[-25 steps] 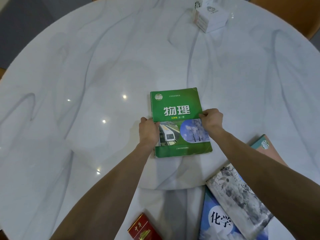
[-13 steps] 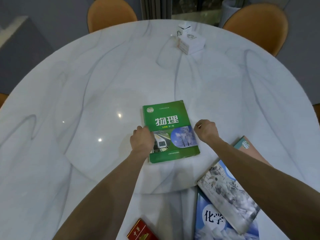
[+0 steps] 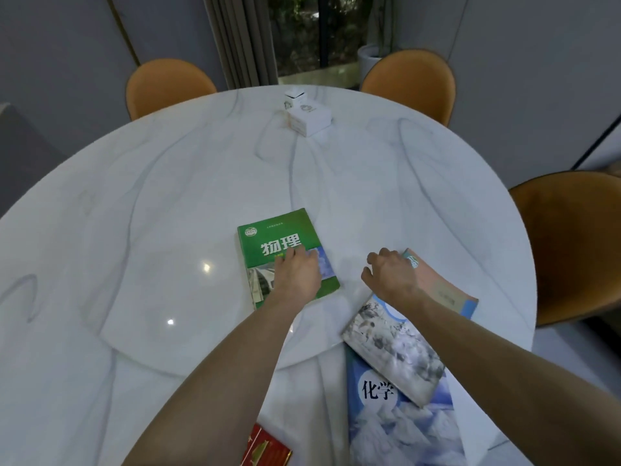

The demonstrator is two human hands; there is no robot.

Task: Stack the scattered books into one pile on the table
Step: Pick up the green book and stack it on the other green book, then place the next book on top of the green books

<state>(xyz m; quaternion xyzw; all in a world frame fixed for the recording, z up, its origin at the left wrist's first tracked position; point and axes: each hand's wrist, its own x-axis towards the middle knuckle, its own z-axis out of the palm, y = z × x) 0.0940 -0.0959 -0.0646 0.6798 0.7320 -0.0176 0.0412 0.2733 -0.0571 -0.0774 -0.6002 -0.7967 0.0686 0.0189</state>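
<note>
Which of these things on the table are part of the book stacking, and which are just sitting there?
Part of the job:
green physics book, under the left hand
peach-covered book, by the right hand
book with the ink-painting cover
blue chemistry book
red book, cut off at the near edge

Just lying about:
two white boxes
orange chairs

The left hand [image 3: 297,275] covers the middle of the green physics textbook [image 3: 268,243]. The right hand [image 3: 391,277] hides the near corner of the salmon-and-teal book [image 3: 447,294] (title too blurred to read). The frame's bottom edge cuts off the red-covered book [image 3: 267,449] and the blue chemistry textbook [image 3: 396,428].
</note>
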